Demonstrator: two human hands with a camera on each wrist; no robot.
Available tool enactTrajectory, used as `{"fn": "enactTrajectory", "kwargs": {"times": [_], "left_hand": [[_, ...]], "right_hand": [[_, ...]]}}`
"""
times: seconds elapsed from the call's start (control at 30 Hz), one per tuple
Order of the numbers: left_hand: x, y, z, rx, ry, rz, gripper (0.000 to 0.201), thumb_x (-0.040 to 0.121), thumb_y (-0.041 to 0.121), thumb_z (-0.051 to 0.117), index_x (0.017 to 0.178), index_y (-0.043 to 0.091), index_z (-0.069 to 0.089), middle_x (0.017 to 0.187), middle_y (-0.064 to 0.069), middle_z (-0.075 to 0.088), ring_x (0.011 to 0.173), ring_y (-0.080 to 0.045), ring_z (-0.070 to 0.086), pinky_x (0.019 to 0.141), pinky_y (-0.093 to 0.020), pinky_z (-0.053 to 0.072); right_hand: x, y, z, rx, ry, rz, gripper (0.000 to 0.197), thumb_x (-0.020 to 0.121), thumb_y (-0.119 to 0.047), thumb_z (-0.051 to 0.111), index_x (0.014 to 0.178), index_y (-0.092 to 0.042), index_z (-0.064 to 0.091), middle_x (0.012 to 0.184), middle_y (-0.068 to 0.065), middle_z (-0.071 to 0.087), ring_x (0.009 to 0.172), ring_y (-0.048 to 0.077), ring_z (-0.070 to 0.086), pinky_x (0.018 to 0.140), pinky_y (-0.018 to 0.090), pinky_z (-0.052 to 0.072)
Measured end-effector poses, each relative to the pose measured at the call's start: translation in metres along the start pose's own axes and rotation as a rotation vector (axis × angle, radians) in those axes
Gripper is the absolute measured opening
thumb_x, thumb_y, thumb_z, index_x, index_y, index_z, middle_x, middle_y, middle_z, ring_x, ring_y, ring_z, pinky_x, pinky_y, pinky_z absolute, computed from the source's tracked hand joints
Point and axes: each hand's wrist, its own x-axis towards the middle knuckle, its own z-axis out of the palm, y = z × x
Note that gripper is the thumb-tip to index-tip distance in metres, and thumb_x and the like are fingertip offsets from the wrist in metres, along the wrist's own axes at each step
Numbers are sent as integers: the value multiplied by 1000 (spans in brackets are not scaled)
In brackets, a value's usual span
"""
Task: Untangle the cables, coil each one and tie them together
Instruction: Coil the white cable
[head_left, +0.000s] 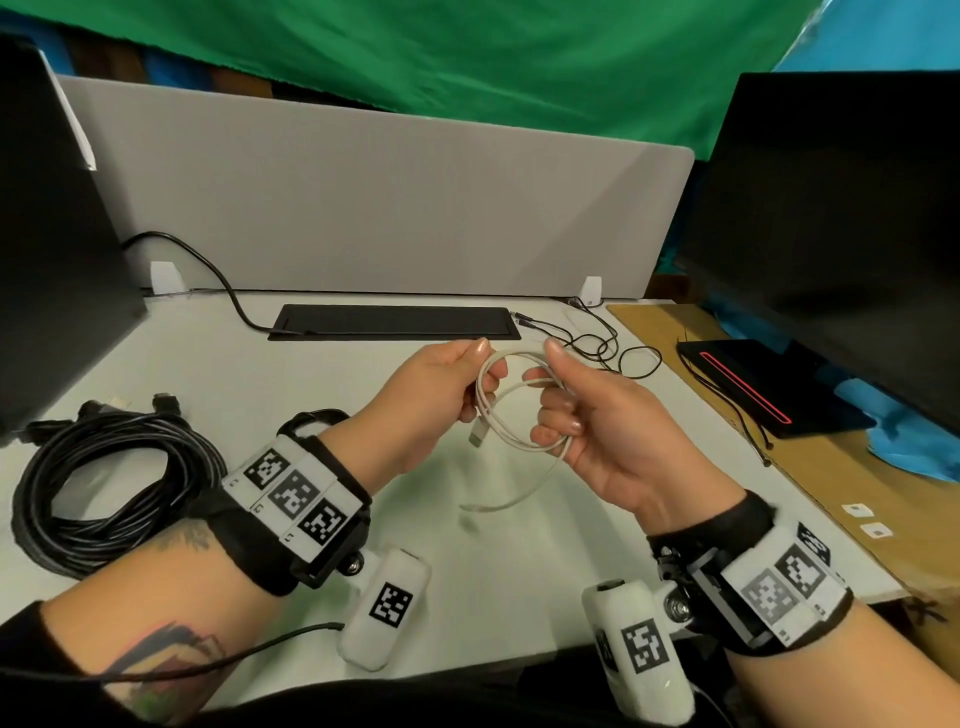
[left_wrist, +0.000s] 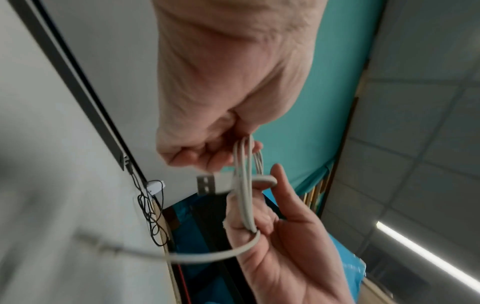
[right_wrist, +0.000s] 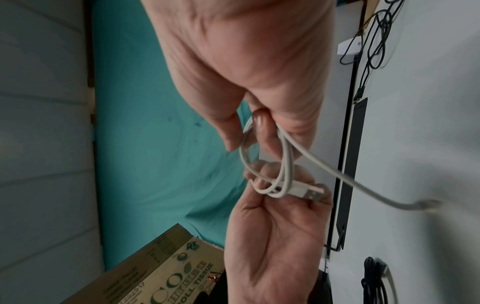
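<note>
Right now both hands are up above the white desk (head_left: 467, 571), sharing one white cable (head_left: 498, 410) wound into a few small loops. My left hand (head_left: 436, 400) pinches the far side of the loops between thumb and curled fingers, with the USB plug (head_left: 475, 436) hanging just below it. My right hand (head_left: 587, 415) has its fingers curled round the other side of the coil, and the loose tail (head_left: 514, 493) trails down from it toward the desk, blurred at its end. Off to the left a thick black cable (head_left: 104, 488) lies on the desk in a big loose coil, well apart from the hands. A thin black wire (head_left: 597, 338) sprawls beyond them, near the grey divider (head_left: 363, 208)
</note>
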Motion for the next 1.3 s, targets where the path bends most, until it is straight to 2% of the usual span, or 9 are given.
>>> {"fn": "enactTrajectory", "kwargs": {"times": [0.2, 0.3, 0.43, 0.53, 0.77, 0.9, 1.07, 1.2, 1.3], "left_hand": [[-2, 6, 0, -420, -298, -288, 51, 88, 68, 43, 65, 22, 51, 67, 4, 40, 67, -14, 45, 73, -30, 34], [-4, 6, 3, -471, -265, -290, 28, 85, 43, 61, 72, 19, 58, 69, 2, 48, 71, -15, 54, 78, -31, 45], [-3, 4, 0, -567, -298, -370, 20, 85, 10, 59, 77, 18, 43, 58, 5, 33, 54, -8, 40, 71, -27, 42], [-3, 1, -1, -349, -288, -279, 32, 78, -9, 63, 85, 19, 48, 51, 6, 39, 43, -7, 42, 63, -29, 35], [-4, 2, -9, -78, -288, -184, 49, 65, 3, 66, 106, 26, 56, 56, 9, 49, 61, -16, 46, 79, -41, 38], [-3, -1, -15, -23, -328, -178, 68, 75, 0, 74, 123, 41, 48, 73, 1, 58, 73, -19, 56, 78, -41, 47], [-1, 0, -20, 46, -415, -101, 69, 63, 23, 87, 117, 43, 50, 104, -17, 57, 90, -31, 53, 78, -46, 43], [-3, -3, -15, 90, -428, 4, 51, 76, 32, 79, 121, 32, 54, 85, -10, 49, 72, -23, 44, 59, -28, 38], [-5, 0, -7, 68, -394, 45, 34, 98, 50, 53, 123, 29, 60, 75, 0, 41, 55, -15, 30, 51, -23, 30]], "right_hand": [[-2, 1, 5, 67, -42, 12, 23, 88, -26, 65, 78, -13, 49, 67, 1, 24, 52, 10, 28, 59, 28, 36], [-4, 0, 6, 124, -152, 59, 20, 86, -18, 63, 74, -13, 48, 63, 4, 36, 58, 15, 42, 65, 29, 40], [-5, 2, 4, 189, -197, 55, 31, 60, 12, 49, 78, -13, 44, 63, 4, 33, 55, 20, 51, 66, 31, 49], [-2, 6, 3, 120, -157, 22, 36, 60, 20, 46, 75, -13, 43, 65, 7, 39, 58, 25, 53, 65, 33, 56], [2, 13, 5, 144, -156, 50, 27, 76, 15, 48, 82, -11, 47, 74, 10, 28, 72, 29, 44, 72, 35, 49], [1, 11, 5, 196, -166, 90, 17, 76, 2, 46, 87, -12, 46, 73, 5, 15, 61, 18, 34, 72, 34, 42], [2, 14, 1, 158, -149, 93, 5, 87, -2, 52, 88, -5, 56, 67, 1, 18, 51, 10, 26, 59, 29, 41], [2, 17, 2, -73, -95, 11, 19, 96, -6, 55, 87, -4, 71, 69, 5, 17, 49, 11, 24, 58, 30, 38], [1, 18, 1, -188, -53, 21, 19, 100, -15, 56, 85, -10, 66, 61, 0, 26, 53, 14, 21, 51, 27, 33]]}}
